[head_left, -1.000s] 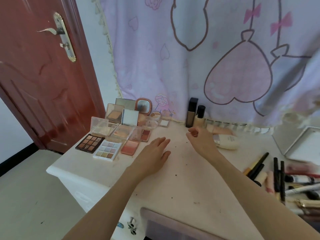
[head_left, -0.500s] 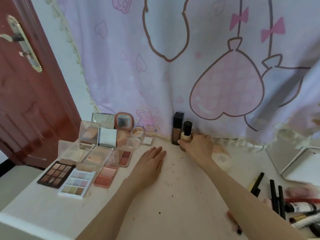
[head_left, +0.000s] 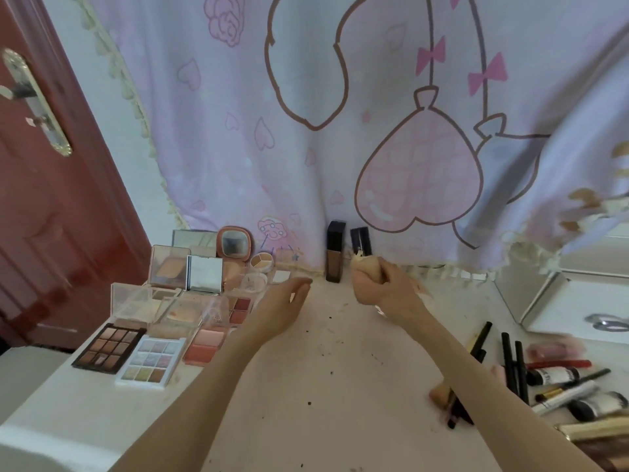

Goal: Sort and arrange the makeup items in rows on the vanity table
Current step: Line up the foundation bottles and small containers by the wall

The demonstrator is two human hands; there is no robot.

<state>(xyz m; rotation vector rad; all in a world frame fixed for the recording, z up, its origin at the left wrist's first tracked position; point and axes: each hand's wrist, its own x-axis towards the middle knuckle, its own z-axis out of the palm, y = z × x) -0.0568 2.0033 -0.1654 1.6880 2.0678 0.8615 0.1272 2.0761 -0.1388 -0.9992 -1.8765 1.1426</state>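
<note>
Palettes (head_left: 143, 349) and compacts (head_left: 204, 274) are already laid in rows to the left of the left hand's (head_left: 282, 308) fingers; that group is judged mostly sorted. The left hand is held loose, fingers relaxed and gripping nothing, just above the table (head_left: 306, 386). Past those fingertips a tall brown bottle (head_left: 334, 252) stands upright at the curtain (head_left: 340, 131), a dark one (head_left: 361, 240) beside it. The right hand (head_left: 384, 287) is clenched round a beige bottle (head_left: 366, 270), lifted near the standing pair; its long axis is tilted, top pointing up and left toward the dark bottle. Right of that wrist, pencils, tubes and brushes (head_left: 551, 379) lie scattered and unsorted, the larger share of work judged left.
</note>
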